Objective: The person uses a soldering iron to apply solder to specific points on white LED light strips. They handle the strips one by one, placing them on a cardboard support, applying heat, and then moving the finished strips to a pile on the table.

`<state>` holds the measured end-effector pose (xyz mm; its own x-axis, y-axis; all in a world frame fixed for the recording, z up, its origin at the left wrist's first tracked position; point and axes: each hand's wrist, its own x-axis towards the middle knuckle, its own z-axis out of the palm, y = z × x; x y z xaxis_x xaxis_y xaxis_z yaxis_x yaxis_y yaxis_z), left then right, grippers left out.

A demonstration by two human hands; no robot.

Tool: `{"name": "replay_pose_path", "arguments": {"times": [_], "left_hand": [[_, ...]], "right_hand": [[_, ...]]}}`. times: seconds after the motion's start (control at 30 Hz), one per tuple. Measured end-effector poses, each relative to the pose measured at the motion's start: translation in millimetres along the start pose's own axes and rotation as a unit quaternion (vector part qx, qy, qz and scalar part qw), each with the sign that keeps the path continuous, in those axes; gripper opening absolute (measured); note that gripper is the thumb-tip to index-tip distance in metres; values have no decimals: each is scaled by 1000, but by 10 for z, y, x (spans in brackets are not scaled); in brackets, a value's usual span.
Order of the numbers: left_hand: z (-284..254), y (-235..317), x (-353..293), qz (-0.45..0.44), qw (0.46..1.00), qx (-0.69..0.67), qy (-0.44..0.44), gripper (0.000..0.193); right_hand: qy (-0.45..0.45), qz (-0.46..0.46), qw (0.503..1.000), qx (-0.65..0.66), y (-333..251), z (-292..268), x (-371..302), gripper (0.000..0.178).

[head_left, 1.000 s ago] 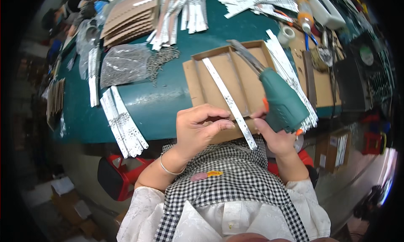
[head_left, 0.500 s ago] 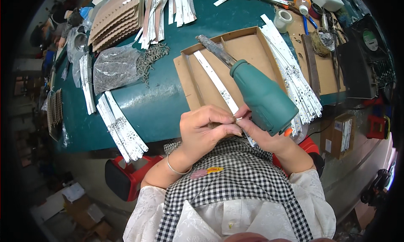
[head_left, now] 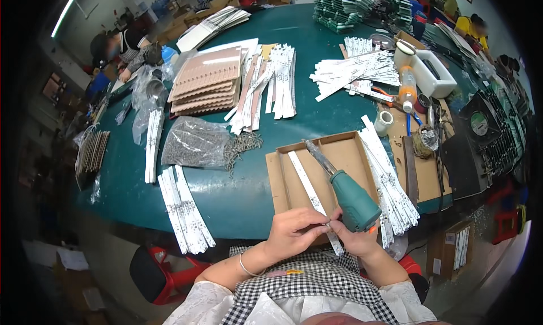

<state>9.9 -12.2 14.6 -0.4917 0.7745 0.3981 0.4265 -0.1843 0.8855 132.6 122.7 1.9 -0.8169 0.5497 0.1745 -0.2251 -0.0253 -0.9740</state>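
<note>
A narrow white circuit strip (head_left: 305, 181) with small dark parts slants from a shallow cardboard box (head_left: 275, 183) down past my fingers. My right hand (head_left: 360, 243) is closed on the strip near its lower end. Thumb and forefinger of my left hand (head_left: 294, 230) are pinched together at the same spot, meeting the right fingertips; whatever they grip is too small to make out. A green-bodied heat gun (head_left: 355, 201) lies tilted over the box, its metal tube pointing away and its rear end right beside my right hand, partly covering it.
White strips (head_left: 390, 183) fan along the box's right side, with another bundle (head_left: 184, 212) at the left table edge. A bag of screws (head_left: 195, 144) spills beside stacked pinkish boards (head_left: 206, 79). A tape roll (head_left: 383, 123) and a bottle (head_left: 407, 90) stand at right.
The view has tilted up, so more of the far table, other people and the room show. My hands remain pinched together at the strip, and the heat gun keeps its place over the box.
</note>
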Motion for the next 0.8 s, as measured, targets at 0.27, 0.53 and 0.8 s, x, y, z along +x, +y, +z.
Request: {"name": "replay_pose_path", "arguments": {"times": [0.27,0.53,0.8], "left_hand": [[-62,-32,-97,78,994,73,-1,19],[-63,-105,-155,63,995,75,21,17],[-12,-205,-93,75,992,82,56,19]], "right_hand": [[-38,21,997,-60,132,-41,-119,24],[-21,27,997,-66,94,26,-109,26],[-22,21,994,-104,133,1,-73,26]]}}
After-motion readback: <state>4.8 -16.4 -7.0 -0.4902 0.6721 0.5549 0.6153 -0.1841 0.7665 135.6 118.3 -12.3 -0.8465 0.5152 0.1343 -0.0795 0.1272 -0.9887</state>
